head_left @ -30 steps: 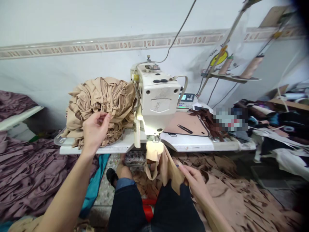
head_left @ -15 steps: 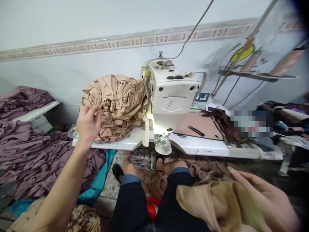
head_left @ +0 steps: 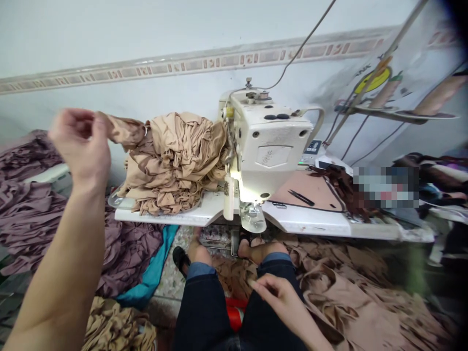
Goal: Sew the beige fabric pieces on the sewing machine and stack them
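Note:
My left hand (head_left: 82, 141) is raised at the left, fingers closed on a piece of beige fabric (head_left: 127, 130). The piece stretches from my fingers to the top of a crumpled pile of beige fabric (head_left: 183, 146) on the table, left of the sewing machine (head_left: 268, 146). Over my lap is my right hand (head_left: 276, 297), its thumb and index finger drawn together, with no cloth visible in them. Below and right of it, loose beige pieces (head_left: 369, 302) lie heaped beside my leg.
Mauve fabric (head_left: 29, 214) is heaped at the left, near a turquoise cloth (head_left: 153, 273). Thread snips (head_left: 300, 197) rest on a pink mat (head_left: 285, 187) right of the machine. Thread cones (head_left: 387, 95) stand on a rack. More beige fabric (head_left: 117, 326) fills the lower left.
My left hand has moved left and up, drawing a beige piece from the pile. My right hand has let go of its beige fabric and come left over my lap.

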{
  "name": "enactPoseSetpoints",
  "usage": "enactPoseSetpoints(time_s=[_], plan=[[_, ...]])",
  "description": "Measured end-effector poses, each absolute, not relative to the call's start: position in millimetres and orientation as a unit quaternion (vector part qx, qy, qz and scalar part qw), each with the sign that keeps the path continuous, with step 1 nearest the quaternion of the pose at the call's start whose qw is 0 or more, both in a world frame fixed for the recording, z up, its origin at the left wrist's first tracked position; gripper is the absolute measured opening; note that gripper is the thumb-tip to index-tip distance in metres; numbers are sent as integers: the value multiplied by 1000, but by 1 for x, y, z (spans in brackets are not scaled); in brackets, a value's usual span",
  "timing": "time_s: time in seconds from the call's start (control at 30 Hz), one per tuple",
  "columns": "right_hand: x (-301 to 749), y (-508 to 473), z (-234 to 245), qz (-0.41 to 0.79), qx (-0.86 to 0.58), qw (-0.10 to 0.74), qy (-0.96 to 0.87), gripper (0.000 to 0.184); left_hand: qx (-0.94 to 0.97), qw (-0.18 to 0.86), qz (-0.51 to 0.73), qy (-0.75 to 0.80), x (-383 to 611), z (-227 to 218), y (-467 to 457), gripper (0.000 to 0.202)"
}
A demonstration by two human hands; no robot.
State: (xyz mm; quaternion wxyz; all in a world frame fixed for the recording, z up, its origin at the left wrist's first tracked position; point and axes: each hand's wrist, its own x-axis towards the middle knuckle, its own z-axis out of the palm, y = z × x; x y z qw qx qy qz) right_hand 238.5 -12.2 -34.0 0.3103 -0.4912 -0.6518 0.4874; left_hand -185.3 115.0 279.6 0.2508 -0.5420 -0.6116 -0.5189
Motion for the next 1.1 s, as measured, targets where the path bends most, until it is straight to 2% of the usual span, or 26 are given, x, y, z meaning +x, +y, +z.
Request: enactPoseSetpoints(time_s=[0.1, 0.17, 0.23, 0.3, 0.33, 0.4, 0.43, 0.53, 0.57, 0.7, 0.8, 0.87, 1.0, 1.1], plan=[[213, -25, -16, 484, -462, 332, -665, 56, -535, 270, -631, -492, -155, 275, 82, 36], [195, -35, -2, 481, -435, 366, -667, 53, -544, 243, -649, -473, -125, 251, 59, 27], [178, -43, 10, 483, -408, 407, -659, 45, -562, 138, -635, -511, -93, 212, 37, 25], [163, -46, 15, 496, -390, 428, -648, 25, -565, -19, -622, -542, -62, 163, 17, 35], [157, -46, 15, 504, -387, 428, -643, 26, -557, -106, -612, -551, -48, 137, 8, 38], [146, -41, 7, 520, -389, 411, -640, 53, -544, -228, -563, -579, -25, 85, -5, 30], [143, -38, 1, 531, -391, 398, -638, 57, -548, -257, -540, -584, -17, 62, -10, 22], [144, -29, -21, 577, -388, 367, -617, 30, -578, -274, -476, -603, -6, 8, -16, 22], [150, -26, -27, 587, -393, 358, -611, 27, -595, -281, -449, -605, -6, -3, -16, 24], [194, -14, -30, 544, -461, 296, -636, 29, -667, -408, -285, -554, -17, -17, -10, 30], [232, 0, -20, 524, -442, 239, -688, 31, -711, -483, -183, -477, -22, -11, -5, 30], [251, 9, -13, 528, -402, 224, -714, 31, -731, -496, -166, -439, -19, -5, -3, 28], [262, 23, 0, 526, -347, 246, -736, 33, -727, -526, -180, -403, -4, 4, 2, 27], [260, 29, 10, 564, -323, 212, -729, 32, -692, -567, -176, -412, 6, 7, 5, 31]])
